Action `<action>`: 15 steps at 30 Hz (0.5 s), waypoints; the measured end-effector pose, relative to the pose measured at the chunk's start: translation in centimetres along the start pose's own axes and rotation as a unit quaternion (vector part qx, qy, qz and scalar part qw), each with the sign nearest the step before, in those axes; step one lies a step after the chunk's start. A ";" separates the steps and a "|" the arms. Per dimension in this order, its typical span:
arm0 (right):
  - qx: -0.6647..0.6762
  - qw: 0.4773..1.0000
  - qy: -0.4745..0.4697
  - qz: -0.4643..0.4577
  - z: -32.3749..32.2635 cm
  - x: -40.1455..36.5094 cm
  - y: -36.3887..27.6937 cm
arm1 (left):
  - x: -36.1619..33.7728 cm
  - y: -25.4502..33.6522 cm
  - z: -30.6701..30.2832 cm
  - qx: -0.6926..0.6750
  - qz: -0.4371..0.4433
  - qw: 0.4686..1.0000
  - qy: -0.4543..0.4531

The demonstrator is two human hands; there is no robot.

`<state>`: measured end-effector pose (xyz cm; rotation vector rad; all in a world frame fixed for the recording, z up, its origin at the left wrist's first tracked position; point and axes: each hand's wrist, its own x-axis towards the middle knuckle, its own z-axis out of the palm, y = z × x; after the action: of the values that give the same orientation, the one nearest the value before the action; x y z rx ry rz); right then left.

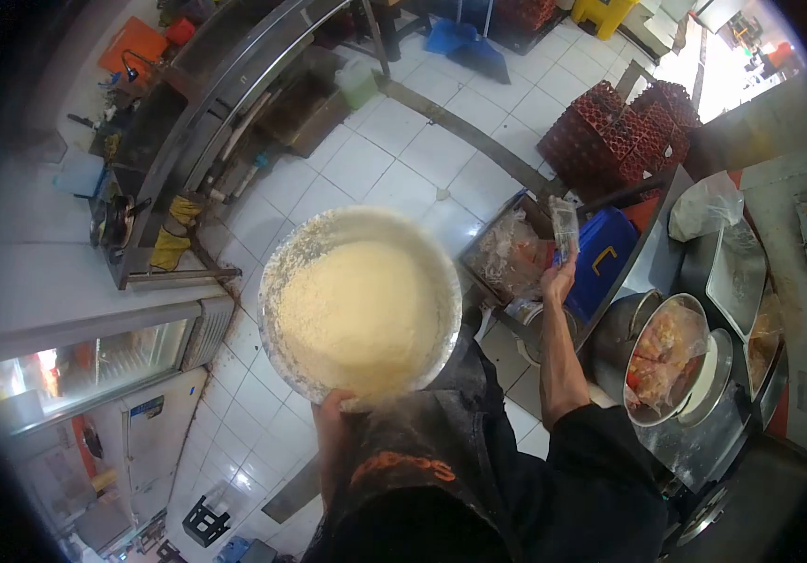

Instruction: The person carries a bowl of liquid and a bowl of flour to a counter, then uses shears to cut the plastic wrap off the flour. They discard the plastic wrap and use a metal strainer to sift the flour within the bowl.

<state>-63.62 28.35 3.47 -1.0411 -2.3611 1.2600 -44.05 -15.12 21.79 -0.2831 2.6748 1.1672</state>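
A large round metal bowl (452, 310) holds pale yellow flour-like powder (361, 305), with powder stuck to its inner wall. The bowl is in front of the dark apron. My left hand (333, 418) grips the bowl's near rim, its fingers mostly hidden beneath it. Out to the right, my right hand (560, 277) is wrapped round the lower end of a clear plastic container (565, 228), above a blue lid (602, 258) and beside a box of plastic bags (511, 246).
Right: a metal table (694, 450) with a bowl of bagged food (671, 357), a pot and trays. Stacked red egg trays (619, 131) stand on the tiled floor (375, 174). Left: a glass-front fridge (94, 361) and a metal sink counter (206, 103).
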 end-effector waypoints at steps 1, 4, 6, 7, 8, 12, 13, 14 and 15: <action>0.011 0.999 0.048 -0.010 -0.3 -0.5 -1.1 | 0.5 0.5 -0.1 -0.039 -0.012 0.999 -0.013; 0.163 0.986 0.026 0.027 -2.6 -1.8 -2.9 | 1.4 -3.8 2.2 -0.224 -0.120 0.967 0.029; 0.239 0.971 0.017 0.024 -5.6 -4.0 -7.5 | 1.5 -3.7 2.8 -0.370 -0.212 0.901 0.081; 0.280 0.960 -0.008 0.027 -6.8 -5.5 -10.3 | 2.3 -0.1 2.0 -0.390 -0.203 0.892 0.101; 0.319 0.947 -0.031 0.029 -7.9 -6.8 -12.8 | 3.1 2.0 1.5 -0.411 -0.194 0.883 0.120; 0.240 0.960 -0.136 -0.041 -9.7 -10.1 -19.8 | 4.1 2.1 1.5 -0.485 -0.236 0.832 0.128; 0.238 0.960 -0.139 -0.045 -9.3 -11.0 -21.3 | 4.2 1.9 1.8 -0.451 -0.200 0.861 0.121; 0.228 0.954 -0.168 -0.101 -8.3 -11.7 -22.9 | 4.3 1.8 1.9 -0.415 -0.163 0.888 0.112; 0.217 0.944 -0.195 -0.155 -7.6 -11.7 -24.0 | 4.6 2.4 1.6 -0.419 -0.164 0.886 0.113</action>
<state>-62.59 16.01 28.31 -0.2884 -2.2189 1.8668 -48.95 -12.72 21.18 -1.0026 1.9729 2.1869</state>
